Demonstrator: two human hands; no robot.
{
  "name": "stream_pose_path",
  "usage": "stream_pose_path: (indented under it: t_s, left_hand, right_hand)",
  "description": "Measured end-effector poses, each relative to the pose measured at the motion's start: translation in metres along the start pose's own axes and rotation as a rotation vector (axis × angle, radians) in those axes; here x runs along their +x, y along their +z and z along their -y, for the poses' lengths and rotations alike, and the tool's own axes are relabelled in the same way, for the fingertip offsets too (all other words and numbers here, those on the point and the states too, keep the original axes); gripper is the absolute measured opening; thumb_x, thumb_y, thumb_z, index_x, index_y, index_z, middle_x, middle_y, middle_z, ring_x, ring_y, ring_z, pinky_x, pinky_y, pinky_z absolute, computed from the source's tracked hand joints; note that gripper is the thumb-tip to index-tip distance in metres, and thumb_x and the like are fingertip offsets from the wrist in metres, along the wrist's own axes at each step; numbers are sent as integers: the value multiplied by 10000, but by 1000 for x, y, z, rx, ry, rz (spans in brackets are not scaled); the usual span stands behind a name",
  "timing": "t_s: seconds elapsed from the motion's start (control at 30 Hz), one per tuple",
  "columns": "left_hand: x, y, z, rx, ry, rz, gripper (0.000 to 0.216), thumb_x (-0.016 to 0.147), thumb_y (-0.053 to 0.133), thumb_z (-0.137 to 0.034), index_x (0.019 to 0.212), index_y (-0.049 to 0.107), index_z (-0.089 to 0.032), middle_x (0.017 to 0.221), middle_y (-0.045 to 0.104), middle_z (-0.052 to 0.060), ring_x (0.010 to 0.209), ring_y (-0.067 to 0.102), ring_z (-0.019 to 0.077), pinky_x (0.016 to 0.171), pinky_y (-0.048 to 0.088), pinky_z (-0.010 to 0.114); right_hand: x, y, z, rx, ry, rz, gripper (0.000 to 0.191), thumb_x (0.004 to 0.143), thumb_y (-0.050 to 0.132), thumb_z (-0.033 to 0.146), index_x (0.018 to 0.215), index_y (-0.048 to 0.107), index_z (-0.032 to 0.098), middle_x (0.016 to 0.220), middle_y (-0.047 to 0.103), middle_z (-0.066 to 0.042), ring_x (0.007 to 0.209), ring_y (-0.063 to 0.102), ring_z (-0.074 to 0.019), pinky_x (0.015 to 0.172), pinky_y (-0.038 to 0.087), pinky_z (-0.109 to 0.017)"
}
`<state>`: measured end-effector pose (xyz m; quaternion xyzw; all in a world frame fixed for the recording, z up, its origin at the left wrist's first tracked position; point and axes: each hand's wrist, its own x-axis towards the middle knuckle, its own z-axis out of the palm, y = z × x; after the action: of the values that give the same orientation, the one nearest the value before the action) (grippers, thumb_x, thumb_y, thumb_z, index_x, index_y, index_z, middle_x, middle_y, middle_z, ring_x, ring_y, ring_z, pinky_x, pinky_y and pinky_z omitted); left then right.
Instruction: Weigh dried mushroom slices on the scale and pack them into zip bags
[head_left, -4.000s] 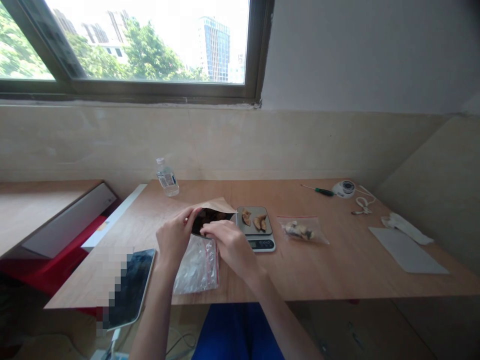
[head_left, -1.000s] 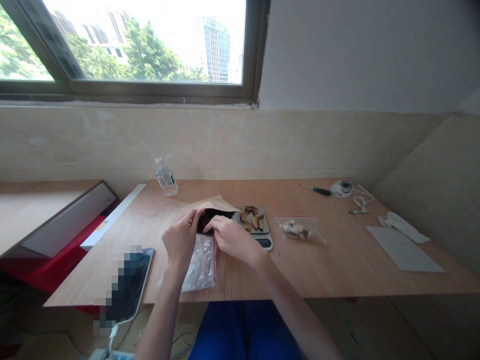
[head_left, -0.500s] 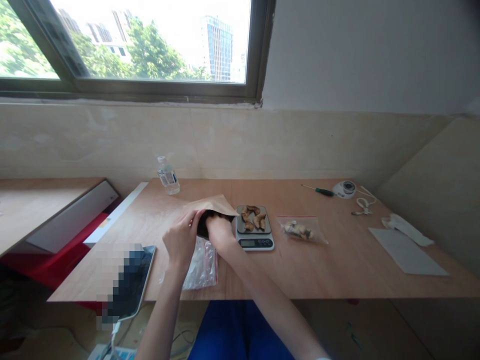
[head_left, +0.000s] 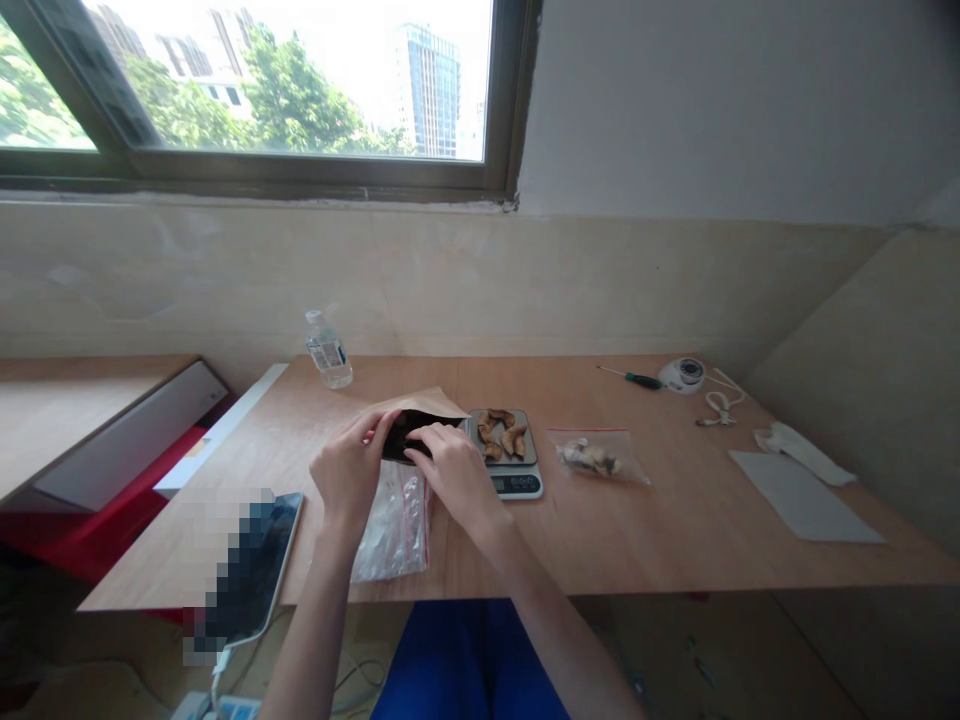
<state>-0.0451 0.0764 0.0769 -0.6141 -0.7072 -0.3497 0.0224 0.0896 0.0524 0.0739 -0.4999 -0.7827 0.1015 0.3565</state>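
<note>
Clear plastic bag (head_left: 391, 540) lies below the paper pouch (head_left: 425, 402), scale (head_left: 525, 489) just beside. Left hand (head_left: 349, 470) pinches this pouch; right hand (head_left: 456, 472) curls at its mouth, its grip I cannot tell.

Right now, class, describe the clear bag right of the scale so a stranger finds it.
Below the window, a wooden table bears a scale near its middle. Right of that scale lies the clear bag. Unlike the crumpled bag left of the scale, it shows pale, dark-patched pieces inside.
</note>
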Motion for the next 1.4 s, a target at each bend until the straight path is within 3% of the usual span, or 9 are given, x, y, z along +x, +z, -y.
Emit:
stream_pose_path:
  t_s: [0.23, 0.4, 0.53, 0.67, 0.83, 0.93, 1.1, 1.23, 1.4]
  left_hand:
    - [6, -2, 1, -17, 14, -49, 328, 826, 480, -533, 842, 688, -280, 724, 665, -6, 703, 605, 160, 555, 320, 236]
    - [21, 8, 0, -78, 18, -184, 361, 870, 405, -491, 877, 649, -225, 887, 646, 39, 849, 576, 198, 707, 388, 280]
    - [59, 32, 3, -335, -67, -369, 345, 904, 350, -395, 1065, 523, -144, 1104, 543, 122, 1074, 477, 227, 955, 345, 379]
    - [84, 54, 4, -482, -245, -463, 419, 929, 236, -417, 1191, 344, -109, 1266, 373, 195, 1226, 347, 234, 1047, 244, 447]
    - [42, 62, -7, -464, -59, -496, 390, 925, 294, -385, 1228, 284, -141, 1299, 310, 196, 1308, 249, 217, 1066, 231, 437]
    - [-5, 66, -18, -458, 51, -398, 299, 908, 374, -306, 1175, 360, -172, 1262, 368, 149, 1261, 331, 211, 1037, 286, 417]
    - [-58, 92, -37, -424, 299, 47, 195, 884, 415, -237, 1047, 512, -191, 1067, 522, 99, 1019, 503, 212, 896, 399, 379]
    - [-72, 119, -46, -273, 352, 235, 199, 862, 475, -292, 1011, 556, -189, 972, 581, 90, 900, 546, 234, 792, 425, 378]
    - [-74, 132, -44, -228, 399, 282, 147, 862, 484, -273, 943, 568, -184, 903, 629, 73, 860, 551, 228, 776, 417, 361]
  right_hand:
    - [-7, 0, 9, 231, -116, -159, 206, 903, 499, 289, 1054, 603, 197, 1072, 649, -40, 1061, 567, -156, 950, 416, -293]
    - [-40, 3, 22, 524, -113, -249, 180, 885, 524, 297, 1034, 587, 219, 1143, 632, -46, 1107, 561, -149, 963, 437, -302]
    - [-70, 16, 14, 778, 149, -309, 148, 877, 532, 280, 1006, 543, 209, 1167, 625, -81, 1100, 579, -175, 958, 441, -344]
    - [-92, 24, -16, 1001, 462, -434, 163, 883, 502, 361, 928, 474, 207, 900, 698, -65, 1044, 615, -195, 913, 460, -369]
    - [-114, 16, -65, 1116, 732, -621, 272, 818, 562, 456, 838, 476, 200, 739, 646, 2, 748, 654, -165, 736, 516, -321]
    - [-124, 9, -86, 1156, 799, -678, 292, 784, 591, 464, 767, 490, 191, 692, 576, 31, 567, 566, -113, 542, 485, -242]
    - [-132, 6, -98, 1181, 798, -618, 276, 774, 597, 447, 834, 510, 193, 685, 547, 36, 497, 490, -86, 442, 393, -198]
    - [-140, 9, -97, 1202, 834, -592, 303, 749, 585, 459, 888, 512, 200, 675, 557, 29, 480, 502, -103, 402, 363, -204]
    - [-147, 13, -101, 1191, 843, -615, 288, 732, 571, 414, 909, 483, 204, 737, 633, -3, 543, 564, -136, 435, 430, -236]
